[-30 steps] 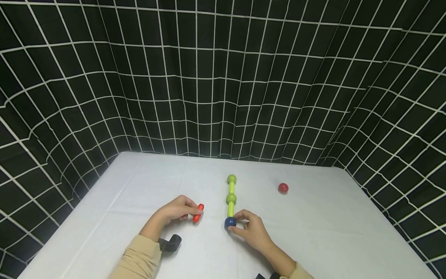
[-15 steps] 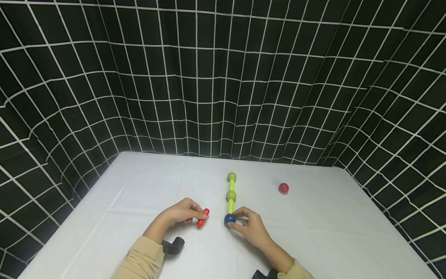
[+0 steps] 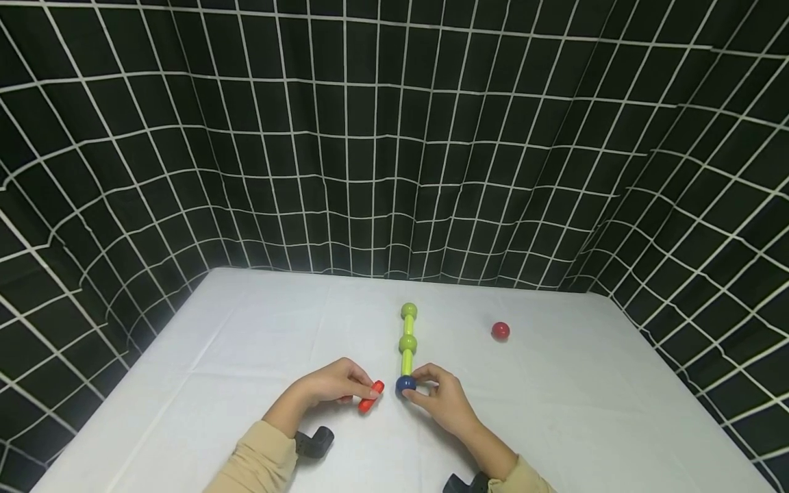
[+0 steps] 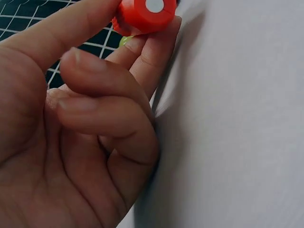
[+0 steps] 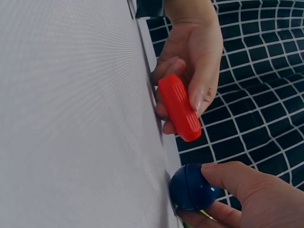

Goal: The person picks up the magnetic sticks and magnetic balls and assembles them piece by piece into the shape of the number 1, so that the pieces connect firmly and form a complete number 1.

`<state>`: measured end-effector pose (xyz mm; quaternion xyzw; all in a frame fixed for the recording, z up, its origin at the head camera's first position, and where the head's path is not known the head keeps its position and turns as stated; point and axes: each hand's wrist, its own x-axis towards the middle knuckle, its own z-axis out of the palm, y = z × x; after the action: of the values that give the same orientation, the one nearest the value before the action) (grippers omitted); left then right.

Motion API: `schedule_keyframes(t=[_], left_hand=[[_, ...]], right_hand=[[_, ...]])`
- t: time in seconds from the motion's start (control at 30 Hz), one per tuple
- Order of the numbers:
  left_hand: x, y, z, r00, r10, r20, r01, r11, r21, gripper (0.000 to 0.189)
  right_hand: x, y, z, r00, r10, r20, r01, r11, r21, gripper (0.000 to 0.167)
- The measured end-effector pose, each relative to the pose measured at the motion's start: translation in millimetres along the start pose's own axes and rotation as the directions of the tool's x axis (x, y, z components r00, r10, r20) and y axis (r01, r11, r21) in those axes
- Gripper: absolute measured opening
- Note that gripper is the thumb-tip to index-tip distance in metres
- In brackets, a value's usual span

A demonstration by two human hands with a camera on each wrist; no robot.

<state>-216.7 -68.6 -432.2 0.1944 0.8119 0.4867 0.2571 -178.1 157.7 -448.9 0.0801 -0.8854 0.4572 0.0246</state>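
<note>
My left hand (image 3: 335, 383) pinches a short red rod (image 3: 371, 397) between thumb and fingers, low over the table and left of the chain. In the left wrist view the red rod (image 4: 147, 14) shows a pale round end, and two fingers curl into the palm. My right hand (image 3: 445, 400) grips a blue ball (image 3: 405, 385) between thumb and fingers. This ball is the near end of a straight chain: a yellow-green rod (image 3: 407, 361), a green ball (image 3: 407, 344), another such rod, and a far green ball (image 3: 409, 311). The right wrist view shows a seam around the blue ball (image 5: 192, 187).
A single red ball (image 3: 501, 331) lies on the white-covered table (image 3: 585, 383), to the right of the chain. Black curtains (image 3: 394, 150) with a white grid stand behind and at both sides. Dark camera mounts (image 3: 316, 443) sit at both wrists.
My left hand has moved right and nearer to me with the red rod, which has turned and is now closer to the blue ball. The chain has shifted slightly away from me with the right hand.
</note>
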Motion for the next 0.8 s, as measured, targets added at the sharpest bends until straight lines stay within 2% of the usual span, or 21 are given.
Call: schedule_keyframes(t=[0.23,0.57,0.8], left_hand=[[3.5,0.4,7.6,1.000,0.012,0.022,-0.012,1.000,-0.012,0.022],[6.2,3.7,16.5,1.000,0.029,0.004,-0.029,0.999,-0.029,0.023],[11.4,-0.5,18.6,0.999,0.038,-0.009,-0.039,0.999,-0.023,0.021]], right_hand=[[0.1,1,-1,1.000,0.004,0.003,-0.004,1.000,0.013,0.032],[0.1,4,-1,1.000,-0.003,0.005,0.003,1.000,0.020,0.032],[0.8,5,-1,1.000,-0.002,0.018,0.001,0.999,0.041,0.031]])
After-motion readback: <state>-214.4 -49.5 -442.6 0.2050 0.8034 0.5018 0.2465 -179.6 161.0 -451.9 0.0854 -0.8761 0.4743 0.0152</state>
